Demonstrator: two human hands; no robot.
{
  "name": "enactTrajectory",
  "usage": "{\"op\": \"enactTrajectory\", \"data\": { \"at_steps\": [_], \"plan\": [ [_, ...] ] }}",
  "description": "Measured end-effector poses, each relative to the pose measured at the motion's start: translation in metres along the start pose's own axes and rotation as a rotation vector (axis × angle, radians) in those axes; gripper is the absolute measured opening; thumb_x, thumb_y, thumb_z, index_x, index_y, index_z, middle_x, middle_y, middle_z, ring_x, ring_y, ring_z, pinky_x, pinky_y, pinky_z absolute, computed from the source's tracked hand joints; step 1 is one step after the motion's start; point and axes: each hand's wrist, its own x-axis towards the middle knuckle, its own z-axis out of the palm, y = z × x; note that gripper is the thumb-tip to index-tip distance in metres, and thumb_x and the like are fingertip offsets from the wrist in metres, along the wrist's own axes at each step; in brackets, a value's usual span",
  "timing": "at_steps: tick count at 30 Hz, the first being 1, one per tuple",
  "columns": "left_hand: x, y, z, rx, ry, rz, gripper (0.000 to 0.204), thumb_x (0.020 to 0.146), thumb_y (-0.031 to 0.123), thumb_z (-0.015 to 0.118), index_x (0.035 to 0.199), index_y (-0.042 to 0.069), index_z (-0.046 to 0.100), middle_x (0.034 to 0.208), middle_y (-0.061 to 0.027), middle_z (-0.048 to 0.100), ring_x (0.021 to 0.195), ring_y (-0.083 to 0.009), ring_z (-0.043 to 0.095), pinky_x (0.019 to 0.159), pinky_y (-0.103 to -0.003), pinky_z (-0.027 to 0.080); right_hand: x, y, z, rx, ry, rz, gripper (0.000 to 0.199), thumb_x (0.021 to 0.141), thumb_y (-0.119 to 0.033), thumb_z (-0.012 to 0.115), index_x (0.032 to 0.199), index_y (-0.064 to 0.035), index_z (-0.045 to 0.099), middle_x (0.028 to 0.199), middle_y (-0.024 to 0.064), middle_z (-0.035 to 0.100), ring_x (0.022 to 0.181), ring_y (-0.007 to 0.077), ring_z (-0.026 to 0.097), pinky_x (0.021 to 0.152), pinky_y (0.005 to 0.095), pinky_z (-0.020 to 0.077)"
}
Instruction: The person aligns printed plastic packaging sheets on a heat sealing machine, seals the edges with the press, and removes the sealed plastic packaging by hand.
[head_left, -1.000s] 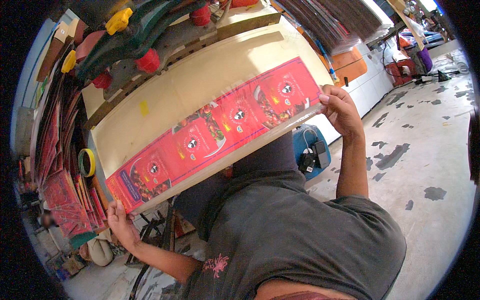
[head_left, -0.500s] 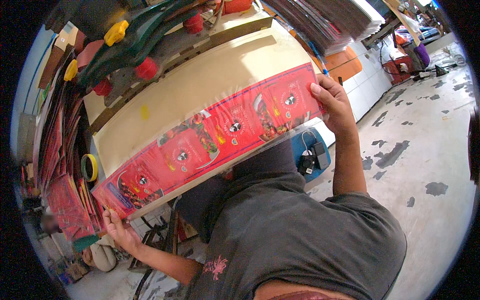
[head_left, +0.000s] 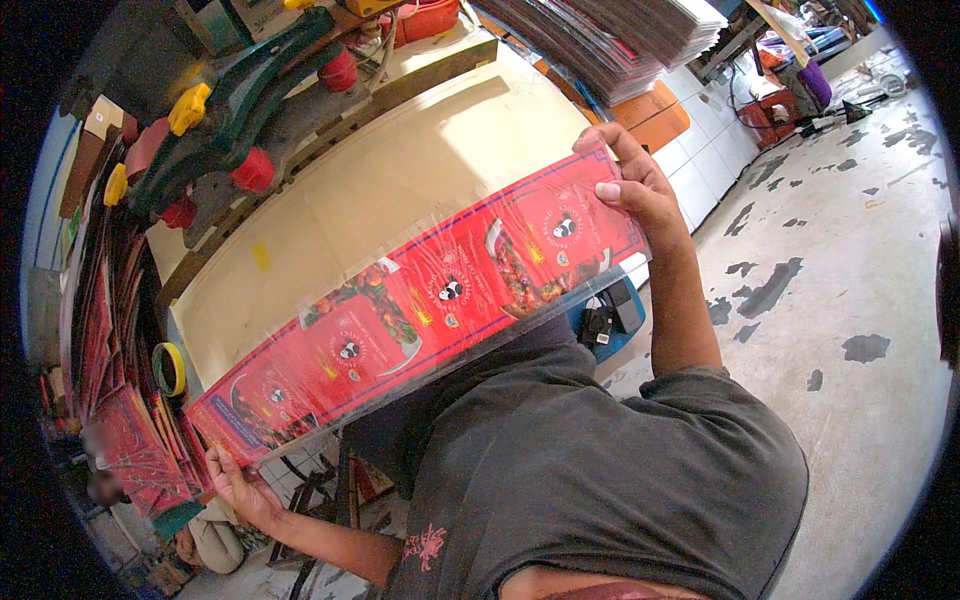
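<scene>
Over the near edge of the smooth cream surface, a long, rectangular red strip, glossy and wrinkled, is slanting. The left grip is pinching its left end, the right grip its right end. A ring-shaped yellow tape roll is standing beside the surface's left corner.

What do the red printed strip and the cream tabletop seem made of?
Red printed strip: probably glossy printed paper or thin card in clear plastic film, judging by the streaky glare and wrinkles.
Cream tabletop: smooth with a soft sheen, perhaps laminate or painted board; I can't tell which.
</scene>
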Motion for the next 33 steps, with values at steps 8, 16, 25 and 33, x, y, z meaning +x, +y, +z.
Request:
{"op": "enactTrajectory", "data": {
  "at_steps": [8, 16, 25, 33],
  "plan": [
    [-0.002, 0.002, 0.001, -0.030, 0.017, -0.023, 0.020, 0.102, 0.022, 0.065, 0.115, 0.008, 0.059, 0.101, -0.0004, 0.069, 0.079, -0.0065, 0.064, 0.058, -0.021, 0.050, 0.001, -0.003, 0.004, 0.027, -0.017, 0.013, 0.047, 0.081, -0.007, 0.069, 0.125, -0.0047, 0.052, 0.114, 0.0034, 0.061, 0.099, 0.0112, 0.067, 0.089, 0.0270, 0.0544],
    [-0.002, 0.000, 0.000, -0.055, -0.012, -0.003, 0.021, 0.102, 0.022, 0.065, 0.115, 0.007, 0.058, 0.105, -0.0026, 0.069, 0.085, -0.0086, 0.065, 0.063, -0.022, 0.052, 0.003, 0.001, 0.000, 0.004, -0.033, -0.028, 0.043, 0.083, -0.009, 0.070, 0.122, -0.0043, 0.053, 0.115, 0.0030, 0.056, 0.100, 0.0104, 0.064, 0.089, 0.0264, 0.0522],
    [-0.002, 0.000, 0.001, -0.067, -0.022, -0.009, 0.024, 0.101, 0.022, 0.067, 0.117, 0.007, 0.058, 0.107, -0.0014, 0.068, 0.084, -0.0070, 0.064, 0.061, -0.021, 0.051, 0.003, -0.011, 0.018, -0.032, 0.006, 0.020, 0.051, 0.085, -0.011, 0.070, 0.132, -0.0003, 0.052, 0.109, 0.0141, 0.071, 0.093, 0.0165, 0.072, 0.086, 0.0305, 0.0596],
    [-0.009, 0.004, 0.005, -0.052, 0.027, -0.005, 0.028, 0.100, 0.024, 0.069, 0.120, 0.008, 0.057, 0.108, -0.0019, 0.068, 0.091, -0.0111, 0.064, 0.067, -0.022, 0.052, 0.005, 0.010, 0.000, -0.153, 0.100, 0.037, 0.029, 0.094, -0.019, 0.069, 0.116, -0.0008, 0.064, 0.100, 0.0044, 0.070, 0.089, 0.0104, 0.066, 0.083, 0.0246, 0.0520]
  ]
}}
